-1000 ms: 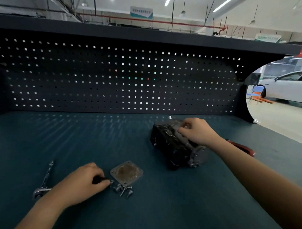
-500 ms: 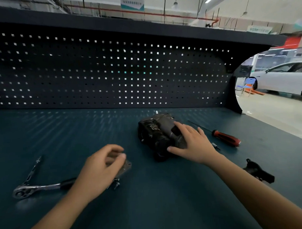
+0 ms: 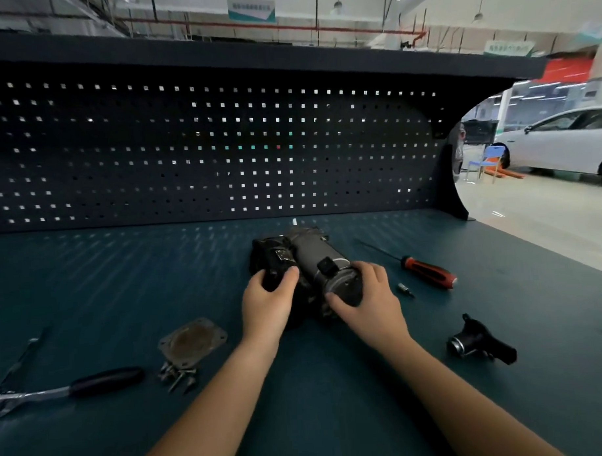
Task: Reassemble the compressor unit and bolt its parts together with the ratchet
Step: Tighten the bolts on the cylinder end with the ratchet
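two bare hands hold a compressor point(image 3: 304, 258) lying on a dark teal bench point(image 3: 90, 286), seen from above the wrists. the left hand point(image 3: 266, 304) wraps fingers and thumb round the unit's black block. the right hand point(image 3: 367, 304) curls round the near end of its grey cylinder. both grips are closed on the unit, which points away from the person.

to the left of the left hand, and nearer the person, lies a square plate point(image 3: 192, 342) with loose bolts point(image 3: 178, 373) just beside it. the ratchet point(image 3: 69, 389) lies further left, untouched. to the right of the right hand are a small bit point(image 3: 404, 288), close by, a screwdriver point(image 3: 427, 273) beyond it, and a black fitting point(image 3: 477, 344) nearer the person.

this looks like the positioning step, with nothing bolted on yet. the next move likely calls for turning the unit to show a mating face, one hand steadying it while the other fetches the plate and lines up its holes.
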